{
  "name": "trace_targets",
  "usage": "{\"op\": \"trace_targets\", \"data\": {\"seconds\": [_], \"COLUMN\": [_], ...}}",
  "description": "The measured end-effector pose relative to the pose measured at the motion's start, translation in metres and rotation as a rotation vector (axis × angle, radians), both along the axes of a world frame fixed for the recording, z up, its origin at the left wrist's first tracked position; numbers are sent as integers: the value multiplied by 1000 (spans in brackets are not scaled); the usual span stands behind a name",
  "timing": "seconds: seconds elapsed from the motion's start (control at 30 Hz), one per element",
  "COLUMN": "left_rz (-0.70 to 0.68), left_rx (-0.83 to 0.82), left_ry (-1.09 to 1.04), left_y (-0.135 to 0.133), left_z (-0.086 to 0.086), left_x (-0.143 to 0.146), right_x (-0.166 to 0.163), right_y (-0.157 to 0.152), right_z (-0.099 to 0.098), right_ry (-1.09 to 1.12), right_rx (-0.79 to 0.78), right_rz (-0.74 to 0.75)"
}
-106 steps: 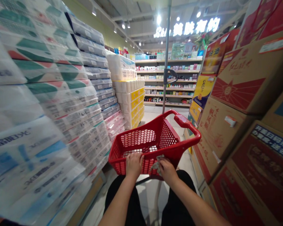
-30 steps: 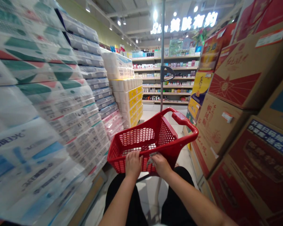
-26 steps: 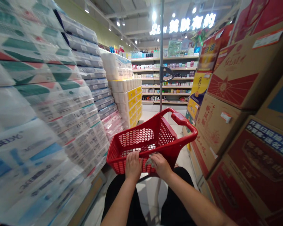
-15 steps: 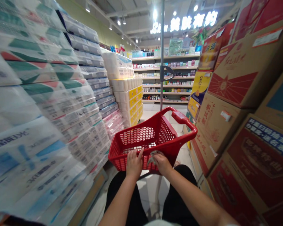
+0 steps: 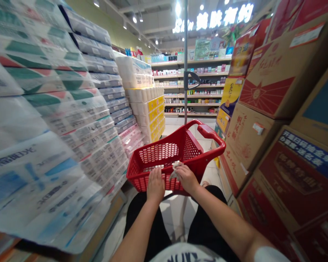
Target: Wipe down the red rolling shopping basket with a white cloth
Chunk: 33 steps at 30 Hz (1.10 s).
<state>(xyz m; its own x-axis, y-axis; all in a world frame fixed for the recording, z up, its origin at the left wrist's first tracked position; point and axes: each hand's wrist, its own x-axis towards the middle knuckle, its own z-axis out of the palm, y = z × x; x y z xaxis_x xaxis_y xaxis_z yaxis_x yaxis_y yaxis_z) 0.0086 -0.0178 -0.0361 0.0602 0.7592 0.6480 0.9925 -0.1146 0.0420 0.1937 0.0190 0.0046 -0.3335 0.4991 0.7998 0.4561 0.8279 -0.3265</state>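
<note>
A red plastic shopping cart [image 5: 153, 154] with a perforated basket stands crosswise in front of my knees, its handle [image 5: 207, 131] toward the right. My left hand [image 5: 155, 185] lies with fingers stretched out against the near side of the basket, the fingertips at the rim. In my right hand [image 5: 186, 177] a crumpled pale cloth [image 5: 176, 171] is gripped, pressed against the rim of the same near side. Part of the cloth hangs down over the perforated wall. The inside of the basket shows only its red mesh.
Wrapped paper packs [image 5: 82, 123] rise in tall stacks on the left. Cardboard cartons [image 5: 262, 83] are piled along the right. A grey pole [image 5: 186, 65] stands beyond the cart, and shelves of small goods [image 5: 196, 76] line the back.
My right hand and the cloth have shifted up to the basket's rim. The fingers of my left hand have drawn closer together, still resting on the near side.
</note>
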Motion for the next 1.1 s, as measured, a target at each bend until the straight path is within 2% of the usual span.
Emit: {"op": "trace_targets", "data": {"seconds": [0.13,0.37,0.43,0.6,0.8,0.97,1.1], "left_rz": [0,-14,-9,-26,46,80,135], "left_rx": [35,44,45,39,9,-97,-97], "left_ry": [-5,-20,-27,-29,-20,65,111], "left_y": [0,0,1,1,-1,2,7], "left_z": [-1,-3,-3,-2,15,34,42], "left_x": [0,1,2,2,4,5,13], "right_x": [0,-9,-11,-14,-22,-26,-26], "right_y": [0,2,10,20,13,11,12], "right_z": [3,22,20,4,10,19,19], "right_ry": [19,-3,-88,-263,-359,-419,-412], "right_rx": [59,79,69,71,54,36,38], "right_rz": [4,-37,-82,-73,-193,-234,-255]}}
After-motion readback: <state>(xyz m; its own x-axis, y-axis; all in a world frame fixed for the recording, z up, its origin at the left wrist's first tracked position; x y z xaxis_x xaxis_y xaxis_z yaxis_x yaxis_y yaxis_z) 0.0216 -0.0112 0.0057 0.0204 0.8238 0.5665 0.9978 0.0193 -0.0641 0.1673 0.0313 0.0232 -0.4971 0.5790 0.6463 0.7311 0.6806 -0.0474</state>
